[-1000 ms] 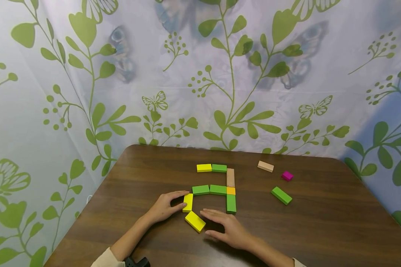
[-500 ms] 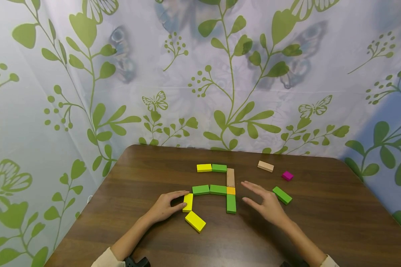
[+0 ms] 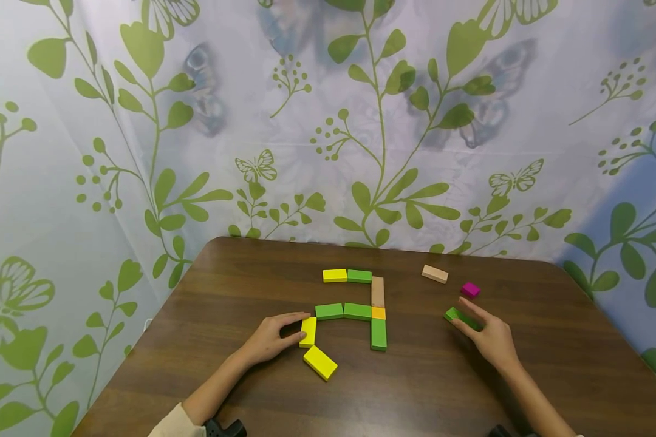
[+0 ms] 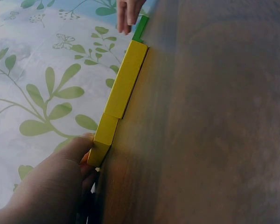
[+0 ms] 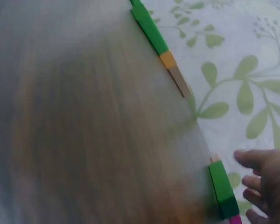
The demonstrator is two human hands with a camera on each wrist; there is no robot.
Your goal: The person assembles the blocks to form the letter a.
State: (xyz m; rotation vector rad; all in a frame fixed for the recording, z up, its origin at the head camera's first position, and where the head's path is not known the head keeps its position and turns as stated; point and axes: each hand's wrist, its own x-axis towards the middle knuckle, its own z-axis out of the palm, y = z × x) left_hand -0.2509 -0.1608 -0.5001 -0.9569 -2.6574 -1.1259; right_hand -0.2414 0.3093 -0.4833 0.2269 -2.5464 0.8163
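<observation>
My left hand (image 3: 271,340) holds an upright-running yellow block (image 3: 308,334), thumb on its side and index finger at its far end. In the left wrist view the thumb lies against that yellow block (image 4: 101,142). A second yellow block (image 3: 320,363) lies slanted just below it, close to its near end. On the right, my right hand (image 3: 494,341) hovers with thumb and fingers spread around a loose green block (image 3: 459,317). The right wrist view shows a gap between the right hand (image 5: 273,182) and the green block (image 5: 221,182).
Two green blocks (image 3: 343,312) run right to an orange block (image 3: 378,313), with a tan block (image 3: 378,292) above and a green block (image 3: 379,335) below. A yellow block (image 3: 335,276) and green block (image 3: 359,277) top the shape. A tan block (image 3: 435,274) and magenta block (image 3: 471,289) lie right.
My right hand has moved right, from beside the slanted yellow block, past the laid-out blocks, to the loose green block. The left hand has stayed at its yellow block.
</observation>
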